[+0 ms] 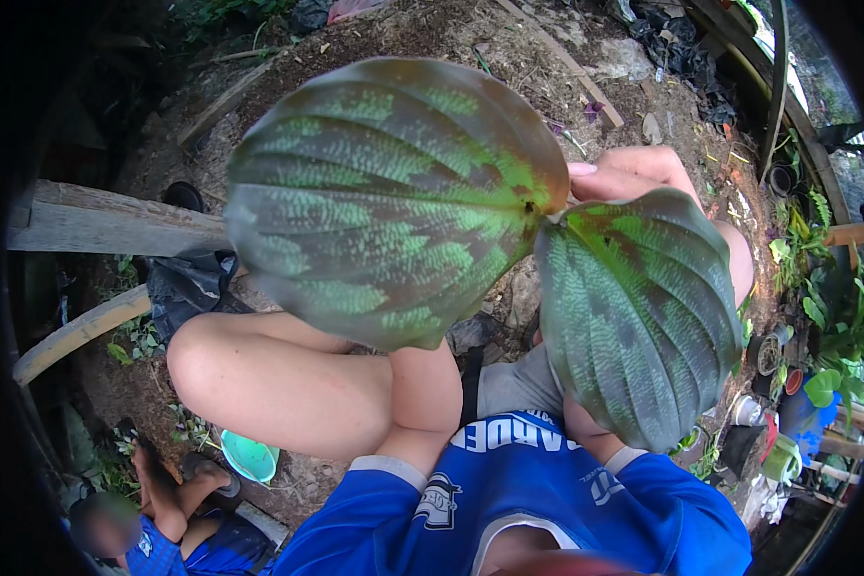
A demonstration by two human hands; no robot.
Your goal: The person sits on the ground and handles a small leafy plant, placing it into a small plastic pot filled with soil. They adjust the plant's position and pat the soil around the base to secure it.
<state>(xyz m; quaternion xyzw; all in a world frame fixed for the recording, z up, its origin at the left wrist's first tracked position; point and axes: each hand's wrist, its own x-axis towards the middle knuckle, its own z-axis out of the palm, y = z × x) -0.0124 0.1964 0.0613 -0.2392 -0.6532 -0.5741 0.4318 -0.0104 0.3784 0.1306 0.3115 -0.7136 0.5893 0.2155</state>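
A plant with two broad, ribbed leaves fills the middle of the view. The larger leaf (389, 201), mottled green and dark brown, lies at left; the smaller leaf (641, 309) is at lower right. They meet at a pale stem junction with small dark spots beside it. My right hand (630, 173) is behind this junction, its thumb at the larger leaf's edge and its fingers bent; whether it grips the stem is hidden. My left forearm rises behind the larger leaf, which covers my left hand. What lies below the leaves is mostly hidden.
A green bowl (250, 455) rests on the soil near a seated person (180, 533) at lower left. A wooden beam (122, 219) and black plastic sheet (187, 288) are at left. Potted plants and pots (767, 353) line the right. A wood strip (561, 57) lies ahead.
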